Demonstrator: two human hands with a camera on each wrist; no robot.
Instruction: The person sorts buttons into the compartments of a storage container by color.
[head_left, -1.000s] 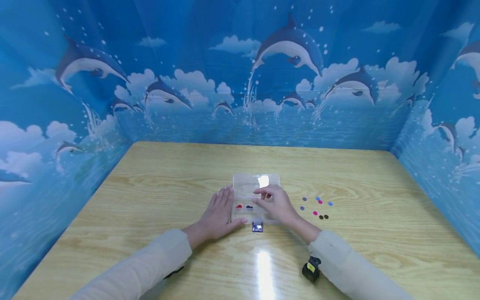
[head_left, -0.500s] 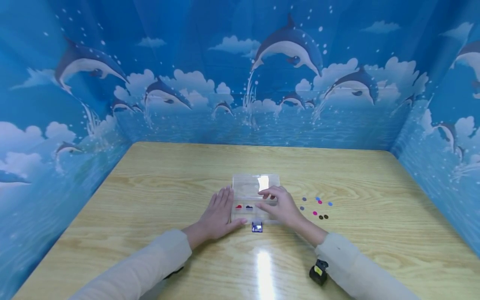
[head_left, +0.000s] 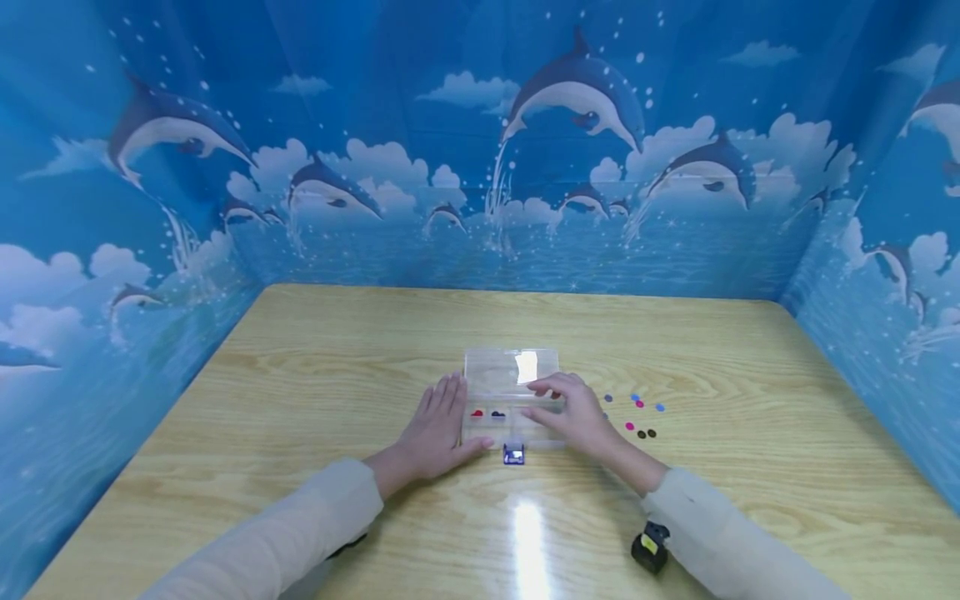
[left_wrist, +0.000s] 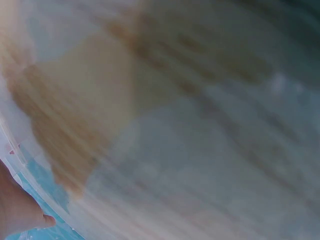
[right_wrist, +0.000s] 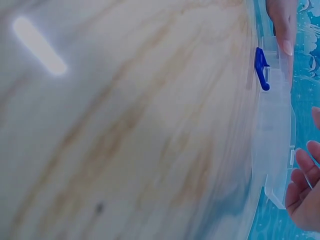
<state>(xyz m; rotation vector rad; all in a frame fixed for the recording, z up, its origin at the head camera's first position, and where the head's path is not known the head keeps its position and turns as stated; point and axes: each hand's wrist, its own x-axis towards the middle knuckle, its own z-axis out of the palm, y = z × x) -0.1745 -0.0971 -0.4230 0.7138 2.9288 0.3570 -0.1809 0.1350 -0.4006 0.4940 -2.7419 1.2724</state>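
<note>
A clear plastic compartment box (head_left: 491,375) stands on the table with its lid raised at the back and a blue latch (head_left: 513,455) at the front. Red discs (head_left: 477,414) and dark discs (head_left: 498,415) sit in two of its back-left compartments. Along the box's left side my left hand (head_left: 437,432) lies with straight fingers, the thumb at the front edge. My right hand (head_left: 576,415) hovers over the box's right part, thumb and fingers apart, with no object seen between them. The right wrist view also shows those loosely bent right fingers (right_wrist: 303,172) beside the box.
Several small round discs, among them a pink disc (head_left: 630,427), a blue disc (head_left: 660,407) and a black disc (head_left: 652,433), lie scattered right of the box on the wooden table (head_left: 337,350). A dolphin-printed curtain (head_left: 420,242) surrounds the table's back and sides.
My right hand has drifted rightward over the box, away from the dark discs, and its thumb and fingers have spread slightly. The left hand and the box stay in place.
</note>
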